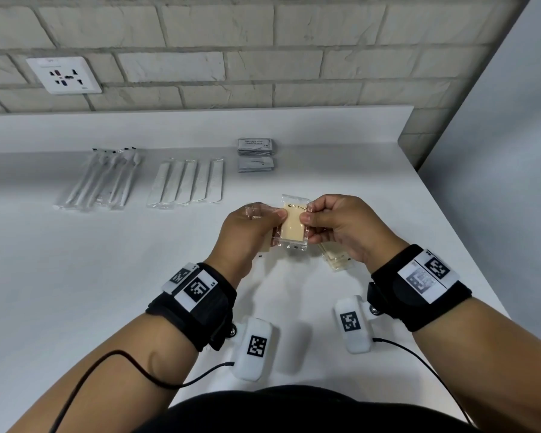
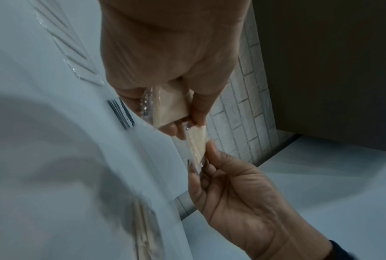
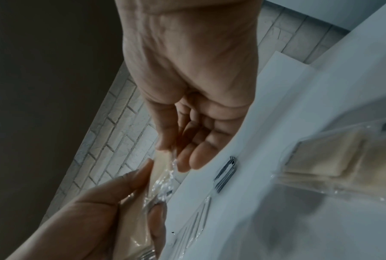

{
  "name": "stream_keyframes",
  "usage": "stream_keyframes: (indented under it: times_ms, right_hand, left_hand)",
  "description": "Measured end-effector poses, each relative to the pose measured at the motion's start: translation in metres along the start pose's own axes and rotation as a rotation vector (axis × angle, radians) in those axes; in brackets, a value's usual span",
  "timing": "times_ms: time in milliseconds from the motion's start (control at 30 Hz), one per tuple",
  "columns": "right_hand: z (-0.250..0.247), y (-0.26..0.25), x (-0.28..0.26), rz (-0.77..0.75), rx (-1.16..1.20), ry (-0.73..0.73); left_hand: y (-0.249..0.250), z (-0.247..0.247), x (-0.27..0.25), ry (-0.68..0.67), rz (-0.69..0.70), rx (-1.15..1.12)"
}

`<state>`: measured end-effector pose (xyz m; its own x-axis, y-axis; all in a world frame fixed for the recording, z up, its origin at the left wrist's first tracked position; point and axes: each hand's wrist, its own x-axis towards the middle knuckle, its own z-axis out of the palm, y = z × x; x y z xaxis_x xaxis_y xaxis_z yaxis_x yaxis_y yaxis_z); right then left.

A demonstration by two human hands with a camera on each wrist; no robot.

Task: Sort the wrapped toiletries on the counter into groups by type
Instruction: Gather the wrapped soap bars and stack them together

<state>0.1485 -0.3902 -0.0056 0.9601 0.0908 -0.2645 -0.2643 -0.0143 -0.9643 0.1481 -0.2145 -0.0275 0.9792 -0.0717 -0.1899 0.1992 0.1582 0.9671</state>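
Note:
A cream body soap bar (image 1: 292, 228) in clear wrap is held up over the counter (image 1: 75, 276) between both hands. My left hand (image 1: 275, 220) grips its left side, thumb on the front, with a second wrapped soap (image 2: 169, 107) tucked in the same hand. My right hand (image 1: 308, 214) pinches the front bar's upper right edge between thumb and fingers. In the left wrist view that bar (image 2: 197, 144) runs from my left hand (image 2: 185, 121) down to my right hand (image 2: 202, 161). The right wrist view shows my right hand (image 3: 175, 156) on the crinkled wrapper edge.
A small stack of wrapped soaps (image 1: 336, 260) lies on the counter under my right hand. Farther back lie wrapped toothbrushes (image 1: 103, 179), a row of wrapped combs (image 1: 186, 182) and stacked grey sachets (image 1: 255, 154). The counter's right edge (image 1: 456, 232) is close to my right wrist.

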Motion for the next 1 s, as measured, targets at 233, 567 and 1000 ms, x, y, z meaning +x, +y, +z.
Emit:
stream_keyframes:
  times_ms: [233,567,1000]
  right_hand:
    - [-0.032,-0.009,0.02,0.044,-0.192,0.133]
    - [-0.025,-0.005,0.018,0.007,-0.911,0.205]
    - [0.028,-0.021,-0.006,-0.127,-0.129,-0.099]
  left_hand:
    - [0.0,-0.003,0.002,-0.045,-0.198,-0.163]
    - [0.006,-0.021,-0.004,-0.222,-0.085,-0.307]
    - [0.014,-0.01,-0.005,-0.236,-0.019,-0.441]
